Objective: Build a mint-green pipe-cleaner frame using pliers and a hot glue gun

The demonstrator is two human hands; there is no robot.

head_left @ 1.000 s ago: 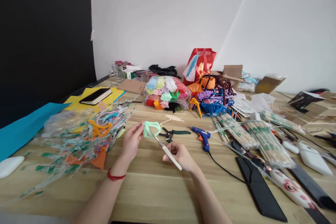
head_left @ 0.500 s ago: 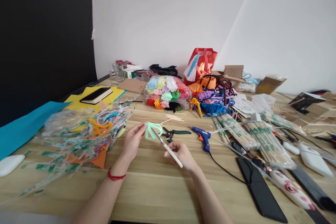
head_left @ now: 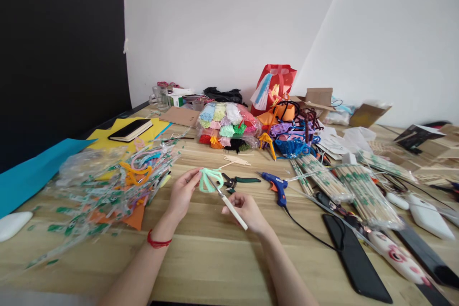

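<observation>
Mint-green pipe cleaner loops [head_left: 207, 184] are held above the table, pinched at their upper left by my left hand [head_left: 182, 193]. My right hand [head_left: 245, 210] grips a slim tool [head_left: 234, 211] with a long white handle and a narrow metal front end. That metal end points up and left and overlaps the loops; whether it passes through them or touches them I cannot tell. The exact kind of tool is unclear. Just behind my right hand lie pruning shears [head_left: 244, 180] with dark green handles. A blue hot glue gun [head_left: 275, 186] rests to their right.
Plastic wrappers and coloured pipe cleaners [head_left: 136, 172] pile up at left. A bag of pipe cleaner bundles [head_left: 229, 125] stands behind the hands. Bundled wooden sticks [head_left: 366, 196], a black phone [head_left: 353, 258] and the glue gun's cord [head_left: 311, 234] occupy the right side.
The green loops have shifted very slightly right and down. My right hand and the white-handled tool have moved a touch left. Both grips look the same.
</observation>
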